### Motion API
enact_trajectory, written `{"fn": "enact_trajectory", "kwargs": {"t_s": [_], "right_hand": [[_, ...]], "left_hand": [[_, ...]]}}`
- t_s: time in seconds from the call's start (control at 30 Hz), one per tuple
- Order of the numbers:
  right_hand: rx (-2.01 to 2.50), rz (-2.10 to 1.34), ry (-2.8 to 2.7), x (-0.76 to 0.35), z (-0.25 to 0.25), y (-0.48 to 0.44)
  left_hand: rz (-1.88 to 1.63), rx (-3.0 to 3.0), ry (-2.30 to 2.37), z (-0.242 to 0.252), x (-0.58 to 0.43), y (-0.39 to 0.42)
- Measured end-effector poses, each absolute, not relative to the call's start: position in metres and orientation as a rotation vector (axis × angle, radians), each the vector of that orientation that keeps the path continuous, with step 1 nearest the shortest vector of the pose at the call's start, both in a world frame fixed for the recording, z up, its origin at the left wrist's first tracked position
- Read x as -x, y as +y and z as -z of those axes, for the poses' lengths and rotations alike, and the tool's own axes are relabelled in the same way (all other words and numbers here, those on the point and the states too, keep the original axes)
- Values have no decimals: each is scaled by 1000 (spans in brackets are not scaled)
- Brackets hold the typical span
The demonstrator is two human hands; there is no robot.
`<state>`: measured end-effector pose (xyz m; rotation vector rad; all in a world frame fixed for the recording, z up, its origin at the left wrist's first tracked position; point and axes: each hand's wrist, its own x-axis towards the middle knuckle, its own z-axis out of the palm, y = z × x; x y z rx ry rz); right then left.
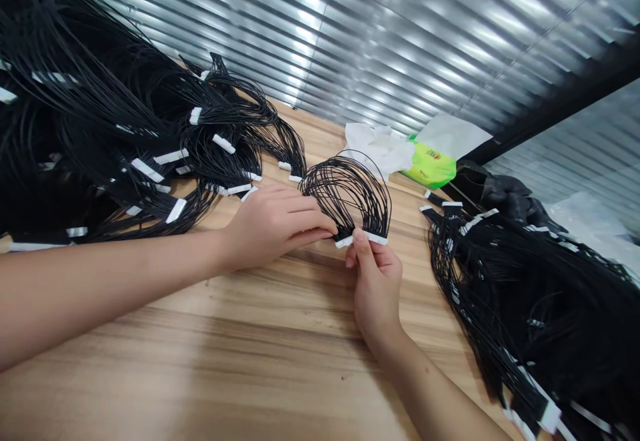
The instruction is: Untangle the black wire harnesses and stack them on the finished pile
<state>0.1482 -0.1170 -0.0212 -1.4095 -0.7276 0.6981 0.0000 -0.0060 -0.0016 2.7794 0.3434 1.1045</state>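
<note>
A looped wire harness of many thin black wires rises from a long white connector in front of me. My right hand pinches the connector from below, thumb on its near face and fingers behind. From the left, my left hand reaches over with its fingers closed together. Its fingertips are at the black wires, just above the connector's left end. The exact pinch of the left fingertips is partly hidden behind the hand.
A large heap of black harnesses with white connectors lies left. Another pile lies right. Behind are white tissues and a green packet on the wooden table. A corrugated metal wall stands at the back.
</note>
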Motion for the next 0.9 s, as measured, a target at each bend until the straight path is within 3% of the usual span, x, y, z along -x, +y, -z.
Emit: {"fn": "enact_trajectory", "kwargs": {"t_s": [0.27,0.67,0.9], "right_hand": [[1480,-689,-752,-149,21,-117],[1461,-692,-745,-148,20,-117],[1479,-700,-758,-149,20,-117]], "left_hand": [[-801,-2774,427,0,-5,-9],[-1013,-2627,391,5,0,-6],[-695,-2620,431,1,-3,-8]]}}
